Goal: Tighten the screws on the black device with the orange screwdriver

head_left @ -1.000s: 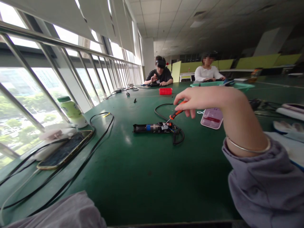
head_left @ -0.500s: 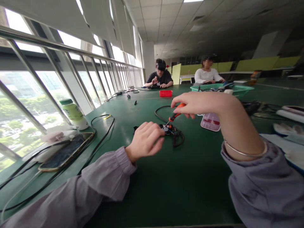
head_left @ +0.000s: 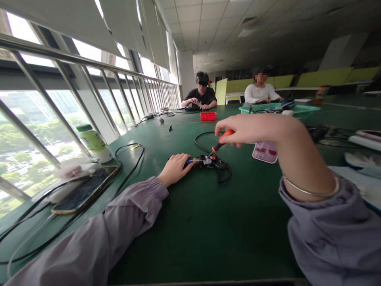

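A black corded device point(head_left: 199, 162) with bared inner parts and small coloured wires lies on the green table. My left hand point(head_left: 176, 166) is closed over its left end, where a bit of blue shows beside the thumb. From above, the fingers of my right hand point(head_left: 236, 129) grip the orange-and-black handle of a screwdriver point(head_left: 222, 142). The shaft slants down to the left, and its tip meets the device's exposed middle; what exactly it touches is too small to tell. The device's black cord point(head_left: 228, 170) loops at its right end.
Left of my arm are a phone point(head_left: 86, 190), a green bottle point(head_left: 93, 143) and cables. A pinkish phone point(head_left: 264, 152) lies beyond my right wrist. A red tray point(head_left: 208, 116) and a green basket point(head_left: 308, 112) stand farther back. Two people sit at the far side.
My left hand has moved left and down onto the device's left end, uncovering its middle. My right hand stays in nearly the same place with the screwdriver.
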A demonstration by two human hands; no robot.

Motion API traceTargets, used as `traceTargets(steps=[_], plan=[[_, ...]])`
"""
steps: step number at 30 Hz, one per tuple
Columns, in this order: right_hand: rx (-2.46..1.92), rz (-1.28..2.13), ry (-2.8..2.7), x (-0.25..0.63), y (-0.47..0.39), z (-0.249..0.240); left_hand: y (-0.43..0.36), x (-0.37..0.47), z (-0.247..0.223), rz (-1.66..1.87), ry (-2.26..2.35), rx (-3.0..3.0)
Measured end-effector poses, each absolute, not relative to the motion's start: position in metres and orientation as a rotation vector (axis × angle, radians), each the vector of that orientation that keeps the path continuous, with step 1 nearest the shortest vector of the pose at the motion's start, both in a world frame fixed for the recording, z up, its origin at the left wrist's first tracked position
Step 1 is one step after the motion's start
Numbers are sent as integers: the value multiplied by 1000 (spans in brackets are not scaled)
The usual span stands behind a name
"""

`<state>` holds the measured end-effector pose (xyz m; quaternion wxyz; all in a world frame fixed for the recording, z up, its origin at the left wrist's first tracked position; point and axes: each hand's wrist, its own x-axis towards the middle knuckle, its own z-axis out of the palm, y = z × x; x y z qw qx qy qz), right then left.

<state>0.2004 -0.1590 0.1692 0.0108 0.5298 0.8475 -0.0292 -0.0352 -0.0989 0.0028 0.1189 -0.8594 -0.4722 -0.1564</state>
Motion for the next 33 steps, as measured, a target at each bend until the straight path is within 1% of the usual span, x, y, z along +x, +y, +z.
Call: traceTargets(steps=[3,8,10,12,17,19,22,24,26,30,31,33], plan=[[1618,14,2665,204,-158,169,-99,-35,3,-448,-1388,-2495],[1669,-305,2595,196,-164,169,-98,-36,1,-454,-1379,-2490],[1700,-329,2564,193,-165,169,-98,-36,1,-461,-1378,-2494],[1716,-264,2575,193,-166,169,-97,-37,0,-474,-1377,-2497],[1637,42,2638,198,-164,169,-98,-36,1,-478,-1384,-2505],[1667,-47,2605,198,-164,169,-98,-35,2,-467,-1389,-2505],[1706,-330,2547,195,-165,168,-99,-34,2,-455,-1390,-2495],[1707,-406,2529,193,-166,168,-100,-34,2,-444,-1386,-2488],[1693,-338,2552,192,-166,169,-99,-34,1,-433,-1384,-2482],[1617,9,2659,197,-164,169,-99,-34,1,-435,-1395,-2470],[1604,51,2672,198,-164,169,-99,-34,1,-437,-1398,-2469],[1612,-27,2663,199,-163,168,-99,-34,1,-440,-1398,-2472]])
